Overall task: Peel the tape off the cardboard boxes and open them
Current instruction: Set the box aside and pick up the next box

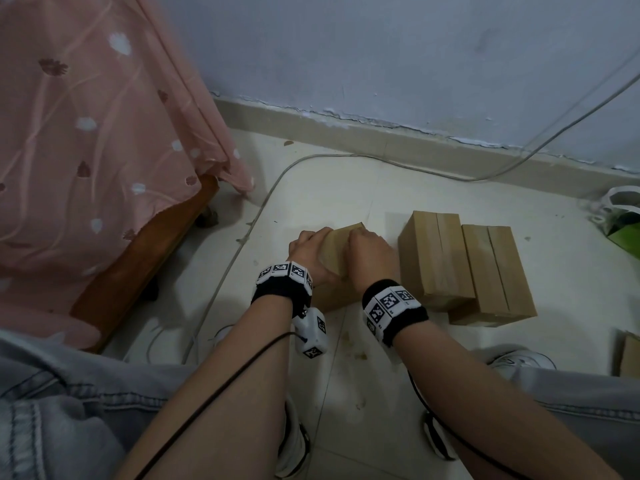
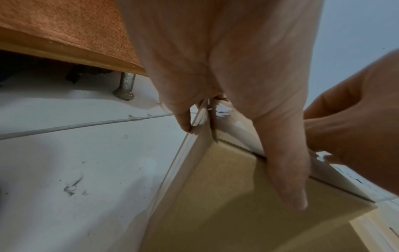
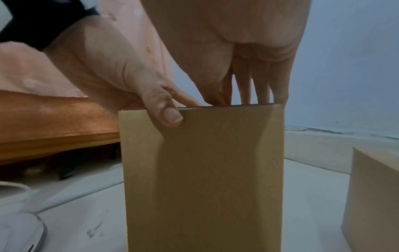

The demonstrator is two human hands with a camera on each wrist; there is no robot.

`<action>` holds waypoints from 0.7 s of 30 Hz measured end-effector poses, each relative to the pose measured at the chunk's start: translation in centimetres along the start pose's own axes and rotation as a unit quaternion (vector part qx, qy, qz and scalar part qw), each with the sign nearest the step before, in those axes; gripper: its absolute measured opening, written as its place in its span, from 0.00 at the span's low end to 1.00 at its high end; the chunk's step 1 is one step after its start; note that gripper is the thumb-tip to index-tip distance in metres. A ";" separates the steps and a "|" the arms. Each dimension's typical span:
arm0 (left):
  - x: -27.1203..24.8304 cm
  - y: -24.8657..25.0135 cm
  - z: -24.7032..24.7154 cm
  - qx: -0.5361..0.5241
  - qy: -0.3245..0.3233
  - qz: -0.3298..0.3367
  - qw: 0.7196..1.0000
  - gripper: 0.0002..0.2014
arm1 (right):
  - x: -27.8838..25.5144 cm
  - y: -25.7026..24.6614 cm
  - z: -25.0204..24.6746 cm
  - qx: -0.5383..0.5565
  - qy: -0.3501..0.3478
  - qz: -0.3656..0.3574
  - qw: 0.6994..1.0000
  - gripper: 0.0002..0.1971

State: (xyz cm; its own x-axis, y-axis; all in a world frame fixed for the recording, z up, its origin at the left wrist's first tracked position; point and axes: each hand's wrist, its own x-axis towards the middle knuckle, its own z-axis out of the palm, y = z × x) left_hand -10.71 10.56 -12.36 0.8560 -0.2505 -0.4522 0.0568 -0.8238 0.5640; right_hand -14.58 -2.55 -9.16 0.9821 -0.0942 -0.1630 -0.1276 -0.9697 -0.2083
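Note:
A brown cardboard box stands on end on the white floor between my knees. My left hand grips its top left corner, thumb pressed on the near face and fingers over the far side. My right hand lies over the top right, its fingers curled down behind the top edge. Glossy clear tape shows along the box's top under the left palm. Whether the right fingers pinch the tape is hidden. Two more taped boxes lie flat just to the right.
A bed with a pink cloth and wooden frame stands close on the left. A grey cable runs across the floor past the box. Another cardboard piece sits at the right edge, a green bag beyond it.

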 end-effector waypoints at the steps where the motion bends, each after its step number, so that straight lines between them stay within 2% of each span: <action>1: 0.0 -0.1 0.0 -0.001 -0.001 0.000 1.000 0.54 | -0.1 -0.3 -0.1 -0.016 -0.009 -0.004 1.000 0.22; 3: 0.1 -0.1 0.0 -0.003 -0.002 0.000 1.000 0.54 | 0.0 -0.7 0.1 -0.038 -0.022 -0.005 0.999 0.34; 5: 0.0 -0.1 0.0 -0.007 -0.001 -0.001 1.000 0.54 | 0.2 -0.9 0.4 -0.057 -0.028 -0.011 0.998 0.38; 9: -0.1 -0.1 0.1 -0.017 0.000 -0.001 1.000 0.54 | 0.4 -1.1 0.5 -0.088 -0.026 -0.028 0.995 0.35; 14: -0.1 -0.1 0.1 -0.015 -0.002 0.000 1.000 0.55 | 0.5 -0.9 -0.1 -0.060 -0.032 -0.006 0.998 0.23; 18: -0.1 0.0 0.1 -0.012 0.000 0.000 1.000 0.58 | 1.0 0.9 0.3 0.046 -0.006 0.033 0.998 0.15; 21: -0.2 0.1 0.0 -0.006 -0.001 -0.005 1.000 0.59 | 0.9 1.5 0.6 0.104 0.011 0.041 0.994 0.16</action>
State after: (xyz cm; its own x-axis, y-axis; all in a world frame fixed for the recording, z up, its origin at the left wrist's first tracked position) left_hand -10.83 10.55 -12.23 0.8540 -0.2432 -0.4598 0.0715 -0.8207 0.5669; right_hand -13.95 -4.00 -10.20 0.9696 -0.1781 -0.1675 -0.2311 -0.8912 -0.3903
